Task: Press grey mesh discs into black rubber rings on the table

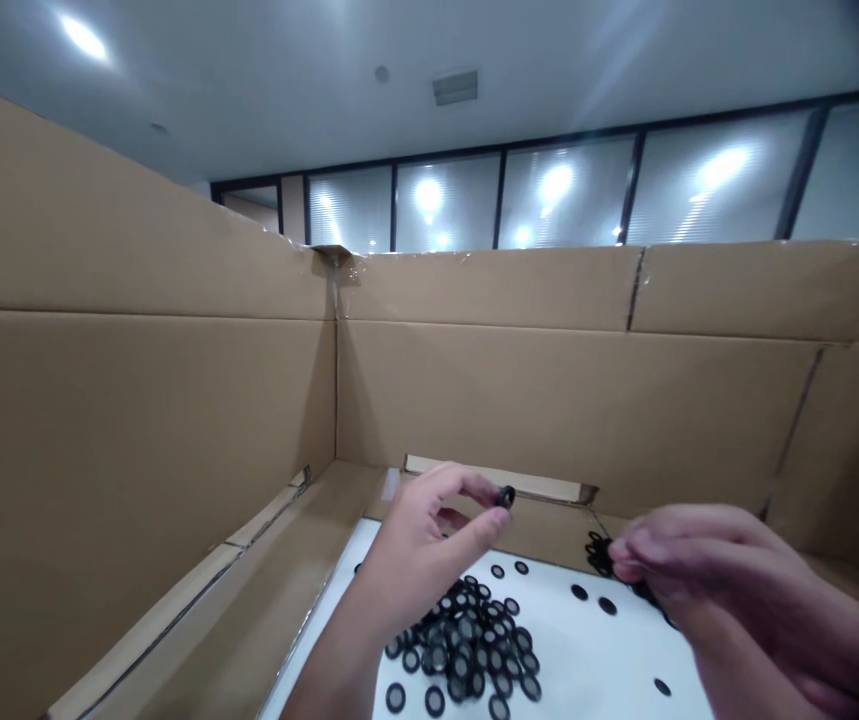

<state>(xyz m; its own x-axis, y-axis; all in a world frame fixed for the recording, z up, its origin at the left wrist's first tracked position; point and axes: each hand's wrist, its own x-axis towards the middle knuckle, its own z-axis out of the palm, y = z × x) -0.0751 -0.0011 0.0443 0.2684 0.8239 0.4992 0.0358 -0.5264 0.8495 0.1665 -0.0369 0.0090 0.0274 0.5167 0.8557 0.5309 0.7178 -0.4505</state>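
Ring (maybe 2) pinched in left hand, bunch likewise in right hand, well apart near board's far edge; lefty's nearer pile.

Left hand: thumb and forefinger pinched, pointing right; forearm slanted upward. Right hand: slightly blurred, fingertips together, pointing left.
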